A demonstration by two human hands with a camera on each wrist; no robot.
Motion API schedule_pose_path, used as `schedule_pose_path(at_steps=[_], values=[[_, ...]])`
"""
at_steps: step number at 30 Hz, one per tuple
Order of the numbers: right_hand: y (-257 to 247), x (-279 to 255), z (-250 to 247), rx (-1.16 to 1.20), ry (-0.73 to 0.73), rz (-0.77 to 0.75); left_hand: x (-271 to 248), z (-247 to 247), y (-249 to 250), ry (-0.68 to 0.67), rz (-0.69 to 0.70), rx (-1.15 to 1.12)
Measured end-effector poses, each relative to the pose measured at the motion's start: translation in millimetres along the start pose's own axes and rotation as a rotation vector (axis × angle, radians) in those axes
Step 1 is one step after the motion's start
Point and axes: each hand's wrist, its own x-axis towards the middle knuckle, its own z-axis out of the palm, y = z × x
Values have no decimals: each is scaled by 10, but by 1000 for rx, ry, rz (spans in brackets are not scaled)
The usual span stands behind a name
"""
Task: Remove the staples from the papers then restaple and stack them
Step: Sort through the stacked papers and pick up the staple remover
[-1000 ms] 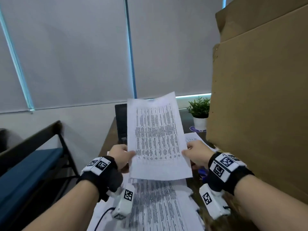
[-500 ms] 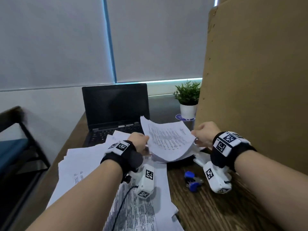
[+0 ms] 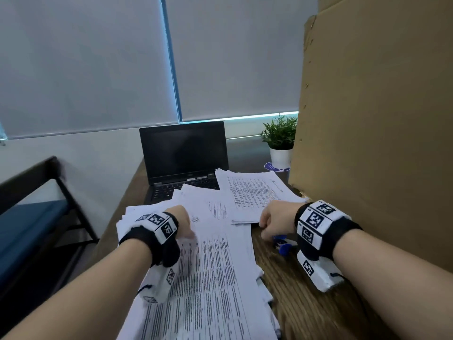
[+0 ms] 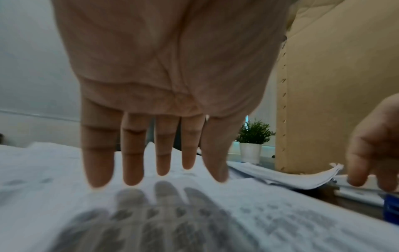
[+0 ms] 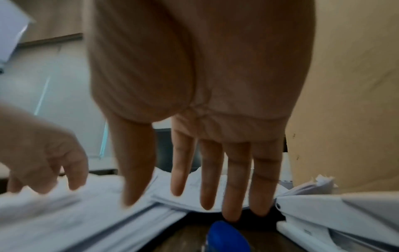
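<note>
Left hand [image 4: 172,71]: grip released, fingers [image 4: 98,153] straight and spread above the printed papers [image 3: 215,278], which spread along the worktop's near-left part. Right hand [image 5: 200,76]: grip released, fingers [image 5: 211,173] extended downward, holding nothing, above a blue staple remover [image 5: 226,237] on the bare wood of the worktop [image 3: 301,310]. Whether the fingertips touch the wood cannot be told. Just right of the remover lies a white stapler [image 5: 336,214]. A second stack of papers [image 3: 257,192] lies beyond the right hand, near the cardboard panel [image 3: 380,131] standing along the worktop's right edge. At the far edge: an open laptop [image 3: 183,153], partly overlapped by sheets, and a potted plant [image 3: 280,143] at the far-right corner.
</note>
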Motion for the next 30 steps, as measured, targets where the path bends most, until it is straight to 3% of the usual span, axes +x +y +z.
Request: schedule_pose_path(at_steps=[3,8,13,16,20,25,30], values=[[-35,-66,140,-205,-120,34,-126,88,-229,-75,-65,77],[17,-100,286,-271,-79,108,-171,201,-554,-123,-144,84],[-51,-102,230,-83,165,39,-203,185,-658,-88,-178,-24],[-284,-103,246,85,149,-108,-152,218,-644,-18,-206,-114],[-495,-58,436,-65,16,-206,-100,253,-617,120,-233,-360],[-464,-31,490,-53,62,-163,-120,217,-680,226,-63,-711],[-555,-92,335,155,194,-183,-377,27,-630,111,50,-1148]])
